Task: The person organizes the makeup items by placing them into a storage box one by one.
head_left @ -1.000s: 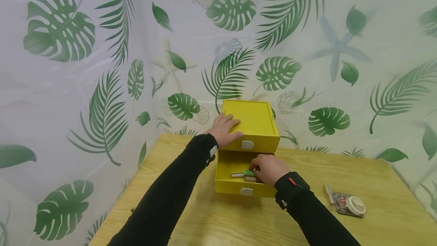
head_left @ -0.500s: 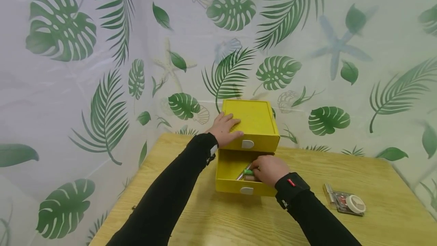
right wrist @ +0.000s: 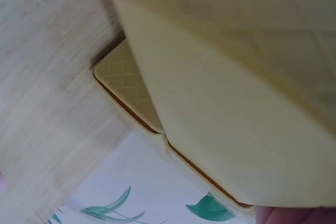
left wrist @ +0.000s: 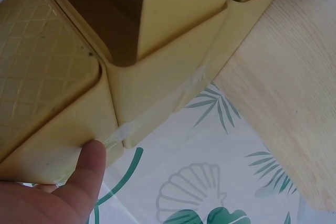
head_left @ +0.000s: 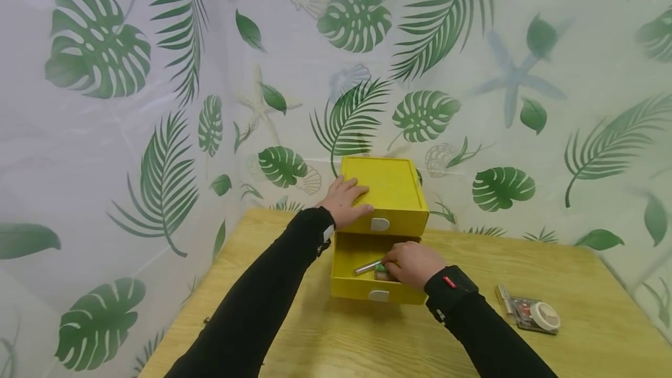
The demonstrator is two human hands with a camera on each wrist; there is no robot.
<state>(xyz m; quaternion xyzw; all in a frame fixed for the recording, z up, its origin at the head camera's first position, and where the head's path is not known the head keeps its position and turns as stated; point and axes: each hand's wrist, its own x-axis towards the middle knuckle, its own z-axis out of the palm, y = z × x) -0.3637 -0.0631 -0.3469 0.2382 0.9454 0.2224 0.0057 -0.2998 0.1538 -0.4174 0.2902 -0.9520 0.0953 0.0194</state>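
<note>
A small yellow drawer cabinet stands on the table, its top drawer closed and the drawer below it pulled out. My left hand rests on the cabinet's top left edge, fingers spread; the left wrist view shows a finger against the cabinet's side. My right hand reaches into the pulled-out drawer with curled fingers, pinching one end of a slim silvery tube. Beside it lie a small green item and a pinkish-brown piece, partly hidden by the hand. The right wrist view shows mostly the drawer's outer side.
On the right of the wooden table lie a clear flat case, a round white item on it and a narrow clear stick alongside. A leaf-patterned sheet hangs behind the table. Another cabinet tier shows below the drawer.
The silvery tube has swung about in the drawer, first level, then steeply slanted, now at a gentler slant. The right fingers have shifted slightly. My left hand has stayed on the cabinet.
</note>
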